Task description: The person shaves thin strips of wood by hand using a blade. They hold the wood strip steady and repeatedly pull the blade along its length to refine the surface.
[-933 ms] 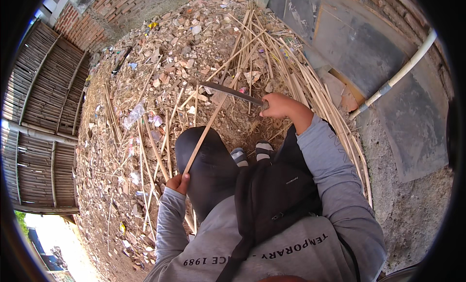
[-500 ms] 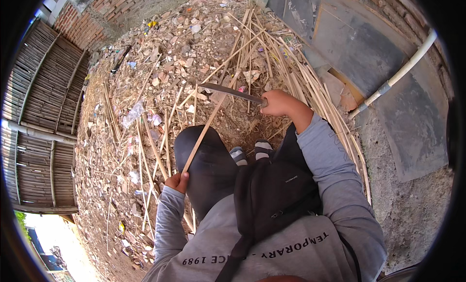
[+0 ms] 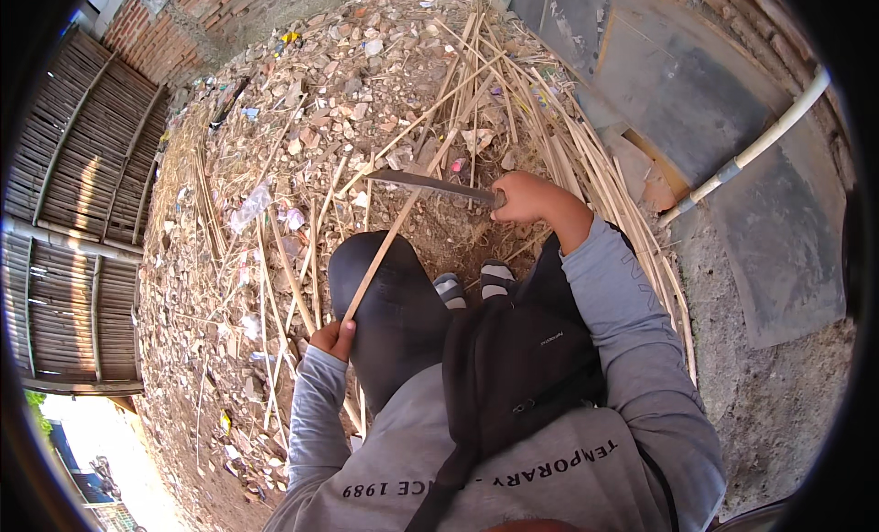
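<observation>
My left hand (image 3: 333, 339) is closed around the near end of a long, pale bamboo strip (image 3: 379, 259). The strip slants up and away past my left knee, over the rubble. In my right hand (image 3: 529, 200) is the handle of a long-bladed machete (image 3: 428, 181), its dark blade pointing left. The blade crosses the strip well beyond my left hand; whether the edge touches it I cannot tell. Most of the handle is hidden in my fist.
Many bamboo strips (image 3: 595, 157) are heaped along the right side, and others (image 3: 298, 298) lie on the left. Rubble and litter (image 3: 320, 120) cover the ground. A bamboo-slat wall (image 3: 69, 193) stands left; grey panels (image 3: 687, 102) and a pale pole (image 3: 778, 124) are at right.
The machete's tip has dipped slightly toward me, so the blade lies flatter across the strip. My left hand has barely moved and keeps its hold.
</observation>
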Available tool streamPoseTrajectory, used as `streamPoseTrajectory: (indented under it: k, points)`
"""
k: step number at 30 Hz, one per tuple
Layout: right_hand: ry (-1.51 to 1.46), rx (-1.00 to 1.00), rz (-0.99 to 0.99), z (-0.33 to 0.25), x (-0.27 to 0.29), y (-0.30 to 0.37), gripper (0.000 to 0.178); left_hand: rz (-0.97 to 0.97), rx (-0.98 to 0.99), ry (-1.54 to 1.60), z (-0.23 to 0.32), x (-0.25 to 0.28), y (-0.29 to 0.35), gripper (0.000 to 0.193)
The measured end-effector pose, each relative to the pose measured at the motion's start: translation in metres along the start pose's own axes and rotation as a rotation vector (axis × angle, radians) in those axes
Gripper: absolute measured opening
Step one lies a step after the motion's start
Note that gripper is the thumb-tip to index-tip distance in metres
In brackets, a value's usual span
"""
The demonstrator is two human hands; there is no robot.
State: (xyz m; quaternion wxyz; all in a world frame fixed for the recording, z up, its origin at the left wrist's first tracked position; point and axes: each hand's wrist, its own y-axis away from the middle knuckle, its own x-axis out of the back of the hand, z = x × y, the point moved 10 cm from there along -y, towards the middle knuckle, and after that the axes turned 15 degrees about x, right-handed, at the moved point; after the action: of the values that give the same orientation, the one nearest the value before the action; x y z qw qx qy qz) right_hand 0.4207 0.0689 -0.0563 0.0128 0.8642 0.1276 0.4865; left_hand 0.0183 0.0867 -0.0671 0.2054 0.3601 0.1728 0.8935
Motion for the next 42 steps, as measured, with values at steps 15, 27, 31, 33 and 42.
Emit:
streamPoseTrajectory:
  k: [15, 27, 31, 33, 42]
  points:
    - [-0.129, -0.154, 0.083, 0.033, 0.016, 0.013, 0.041, -0.029, 0.059, 0.006, 0.002, -0.003, 0.001, 0.045]
    - [0.015, -0.056, 0.099, 0.023, 0.023, 0.009, 0.043, -0.02, 0.067, 0.007, 0.004, 0.001, 0.004, 0.042]
    - [0.007, -0.085, 0.189, 0.04, 0.026, 0.011, 0.045, -0.004, 0.027, -0.046, -0.011, -0.001, -0.008, 0.045]
    - [0.017, -0.079, 0.124, 0.031, 0.009, 0.007, 0.042, 0.01, -0.01, -0.009, 0.004, 0.001, -0.002, 0.046]
    - [-0.074, -0.074, 0.075, 0.021, 0.013, 0.008, 0.039, 0.028, -0.003, -0.018, -0.001, 0.003, 0.0, 0.045]
